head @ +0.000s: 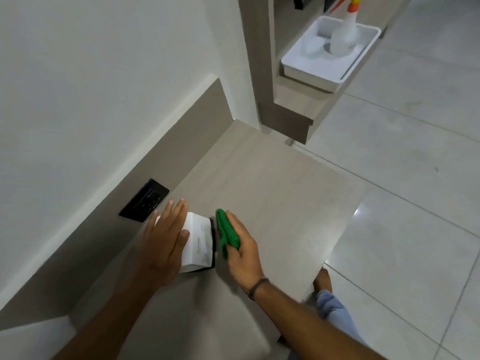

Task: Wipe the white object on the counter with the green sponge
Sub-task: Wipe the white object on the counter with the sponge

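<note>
**A:** What is on the far left?

**B:** A black wall plug. It sits on the grey strip just above the counter.

**A:** And next to it?

**B:** The left hand. It is flat and open, with the fingers straight and close together. It rests on the left side of the white object, and the thumb lies on its top.

**A:** Where is the white object?

**B:** On the counter, near the wall, between the two hands. It is boxy, with a black edge on its right side. There are some faint marks on top.

**A:** What comes after that?

**B:** The green sponge. It looks soft and folded. It is just beside the black edge, but I cannot tell if it touches.

**A:** Who holds it?

**B:** The right hand. Its fingers are curled around the sponge. There is a dark band on that wrist.

**A:** Anything far right?

**B:** Up high, a white tray with a spray bottle standing in it.
</note>
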